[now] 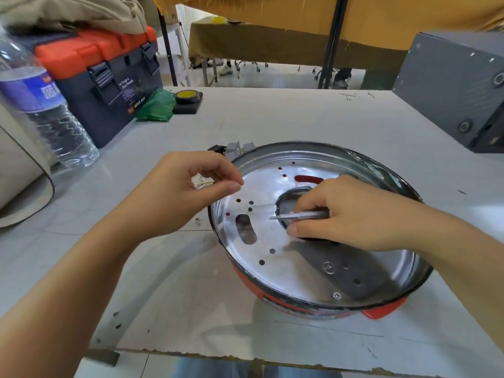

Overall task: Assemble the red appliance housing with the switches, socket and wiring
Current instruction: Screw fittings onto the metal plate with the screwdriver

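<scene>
The red appliance housing (377, 313) lies on the table with a shiny perforated metal plate (286, 266) inside its black rim. My right hand (354, 214) rests over the plate's centre hole and grips a slim silver screwdriver (297, 215), tip pointing left. My left hand (185, 186) hovers at the housing's left rim, thumb and forefinger pinched together; whether anything lies between them is hidden. Grey and black switch parts (234, 148) sit just behind the rim. A grey bracket (343, 271) lies on the plate near a screw (337, 296). One loose screw (198, 221) lies on the table.
At the left stand a water bottle (41, 105) and an orange-lidded toolbox (109, 69), with a green bag (156, 105) and a tape roll (186, 96) beside it. A grey box (450, 85) occupies the back right. The table's torn front edge (191, 353) is close to me.
</scene>
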Demonstrator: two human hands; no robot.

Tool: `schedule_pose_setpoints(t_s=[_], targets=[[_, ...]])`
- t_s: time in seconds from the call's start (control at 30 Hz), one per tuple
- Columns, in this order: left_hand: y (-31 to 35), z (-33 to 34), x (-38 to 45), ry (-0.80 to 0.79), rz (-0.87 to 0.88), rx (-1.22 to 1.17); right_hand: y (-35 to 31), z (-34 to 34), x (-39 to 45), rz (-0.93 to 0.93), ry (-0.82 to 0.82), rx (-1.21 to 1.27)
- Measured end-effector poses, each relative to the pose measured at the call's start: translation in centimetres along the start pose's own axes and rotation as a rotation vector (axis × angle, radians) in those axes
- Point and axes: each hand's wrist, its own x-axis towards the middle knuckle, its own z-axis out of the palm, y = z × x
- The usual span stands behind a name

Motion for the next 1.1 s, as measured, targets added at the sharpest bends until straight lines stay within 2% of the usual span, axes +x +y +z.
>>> schedule_pose_setpoints(t_s=[0.07,0.2,0.27,0.47,0.63,1.03,1.1], targets=[[-0.3,-0.1,0.0,0.029,-0.002,0.012,0.0,0.3,0.2,0.008,-0.035,-0.012],[-1.5,0.1,-0.2,0.205,-0.058,-0.037,0.2,0.7,0.4,0.027,-0.042,-0.025],[-2.1,0.3,-0.4,0.244,-0.099,-0.054,0.1,0.7,0.3,0.038,-0.047,-0.028],[-3.5,1.5,-0.3,0.233,-0.240,-0.243,0.2,0.6,0.1,0.066,-0.082,-0.014],[-3.6,2.4,-0.4,0.187,-0.231,-0.349,0.2,0.4,-0.2,0.086,-0.117,-0.009],[-2.5,4.1,-0.8,0.184,-0.307,-0.577,0.1,0.2,-0.4,0.097,-0.119,-0.015],[-2.7,4.0,-0.7,0.168,-0.287,-0.539,0.1,0.2,-0.5,0.107,-0.128,-0.010]])
